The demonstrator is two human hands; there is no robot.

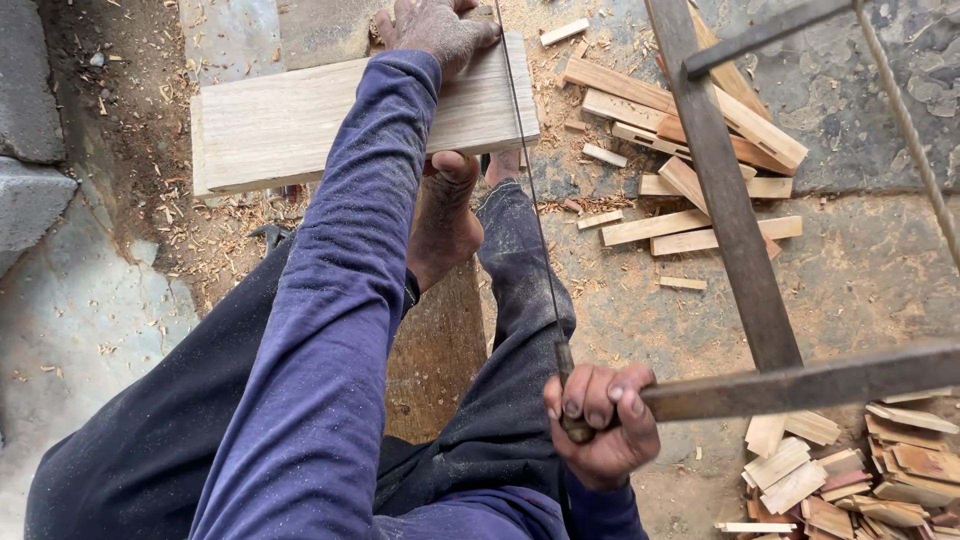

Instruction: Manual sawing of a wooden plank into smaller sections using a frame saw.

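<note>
Right hand [600,425] clamped on the frame saw [735,225] handle — left hand [437,30] pressed flat on the plank [280,125].

Open floor [80,330] on the left of the plank [280,125] gives free passage, just sawdust and a grey block [25,110] at the far left edge. Right of the plank is cluttered: loose offcuts [690,160] lie scattered, the wooden saw frame [730,220] crosses above them, and its thin blade [530,190] runs just beside the plank end. Lower right is blocked by a chip pile [850,470]; a bare foot [445,215] presses against the plank's near edge.
</note>
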